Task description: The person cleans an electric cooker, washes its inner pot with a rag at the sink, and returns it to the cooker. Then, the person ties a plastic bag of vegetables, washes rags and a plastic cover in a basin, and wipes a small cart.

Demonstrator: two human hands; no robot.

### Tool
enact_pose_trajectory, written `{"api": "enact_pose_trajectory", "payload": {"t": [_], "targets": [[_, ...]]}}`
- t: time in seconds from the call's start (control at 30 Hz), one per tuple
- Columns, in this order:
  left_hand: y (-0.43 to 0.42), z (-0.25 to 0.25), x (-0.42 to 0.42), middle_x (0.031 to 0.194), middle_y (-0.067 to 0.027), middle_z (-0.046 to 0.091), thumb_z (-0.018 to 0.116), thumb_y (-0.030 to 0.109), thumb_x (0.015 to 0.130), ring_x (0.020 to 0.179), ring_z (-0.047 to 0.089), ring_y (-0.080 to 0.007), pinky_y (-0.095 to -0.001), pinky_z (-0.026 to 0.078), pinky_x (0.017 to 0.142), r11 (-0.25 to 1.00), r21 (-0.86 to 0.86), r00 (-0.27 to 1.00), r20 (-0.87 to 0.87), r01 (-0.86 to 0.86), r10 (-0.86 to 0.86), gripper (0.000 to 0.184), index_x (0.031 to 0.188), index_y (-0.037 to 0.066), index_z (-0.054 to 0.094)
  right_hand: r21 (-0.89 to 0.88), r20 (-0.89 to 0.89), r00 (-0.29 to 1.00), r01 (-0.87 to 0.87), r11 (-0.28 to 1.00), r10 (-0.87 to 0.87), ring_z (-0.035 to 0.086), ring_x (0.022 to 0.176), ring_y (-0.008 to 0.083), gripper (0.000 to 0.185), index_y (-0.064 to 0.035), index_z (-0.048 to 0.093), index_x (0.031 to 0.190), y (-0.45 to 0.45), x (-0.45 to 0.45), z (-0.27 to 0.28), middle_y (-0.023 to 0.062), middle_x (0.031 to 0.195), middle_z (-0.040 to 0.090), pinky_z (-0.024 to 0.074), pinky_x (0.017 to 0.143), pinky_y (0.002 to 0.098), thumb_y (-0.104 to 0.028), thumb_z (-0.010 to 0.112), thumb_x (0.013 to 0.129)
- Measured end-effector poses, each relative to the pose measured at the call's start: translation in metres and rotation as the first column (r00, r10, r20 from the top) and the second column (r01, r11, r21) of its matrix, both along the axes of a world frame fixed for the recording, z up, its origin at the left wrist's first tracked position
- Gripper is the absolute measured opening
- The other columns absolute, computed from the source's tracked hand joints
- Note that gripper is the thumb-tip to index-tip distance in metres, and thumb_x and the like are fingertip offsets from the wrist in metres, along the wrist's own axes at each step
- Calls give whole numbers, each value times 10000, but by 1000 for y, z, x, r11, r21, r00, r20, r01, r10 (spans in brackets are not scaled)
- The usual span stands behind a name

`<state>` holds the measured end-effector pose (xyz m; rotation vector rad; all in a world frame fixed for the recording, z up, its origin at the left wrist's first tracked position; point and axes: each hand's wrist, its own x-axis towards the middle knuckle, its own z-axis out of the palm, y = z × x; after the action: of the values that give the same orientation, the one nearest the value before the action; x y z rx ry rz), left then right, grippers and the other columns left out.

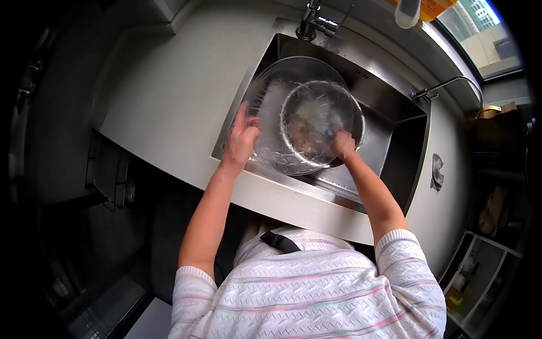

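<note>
My left hand (243, 137) grips the left rim of a large, clear, round cover (268, 104), its thumb and fingers closed around the edge. The cover is tilted over the sink (389, 116). Below it, a round metal basin (362, 127) shows through the clear wall. At the cover's right side is my right hand (342, 142), closed and slightly blurred. A pale, bluish-white smear lies by its fingers; I cannot make out what it is. Brownish and whitish shapes show through the cover, too blurred to name.
A dark faucet (308, 25) stands behind the sink, and a thin curved tap (451, 85) rises at the right. The pale countertop (164, 107) runs to the left. A crumpled grey scrap (437, 172) lies on the right counter. An orange package (435, 8) sits by the window.
</note>
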<state>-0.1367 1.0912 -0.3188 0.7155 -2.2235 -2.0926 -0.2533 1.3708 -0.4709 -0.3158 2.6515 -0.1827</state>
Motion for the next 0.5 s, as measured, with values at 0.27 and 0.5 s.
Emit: {"api": "enact_pose_trajectory", "payload": {"t": [0.27, 0.5], "targets": [[18, -2, -44, 1102, -249, 459, 455, 89, 722, 1010, 469, -360, -412, 368, 903, 859, -512, 996, -76, 7, -53, 670, 1344, 26, 215, -340, 331, 943, 144, 929, -25, 589, 861, 356, 279, -61, 636, 949, 16, -15, 15, 210, 902, 616, 455, 778, 407, -227, 569, 734], [14, -13, -55, 1015, -212, 482, 480, 94, 718, 923, 494, -330, -399, 389, 857, 839, -542, 993, -119, -51, -17, 655, 1330, 40, 252, -508, -203, 883, 275, 816, -424, 563, 914, 353, 289, -91, 603, 1030, 6, -21, 15, 178, 991, 593, 440, 819, 418, -192, 544, 766]]}}
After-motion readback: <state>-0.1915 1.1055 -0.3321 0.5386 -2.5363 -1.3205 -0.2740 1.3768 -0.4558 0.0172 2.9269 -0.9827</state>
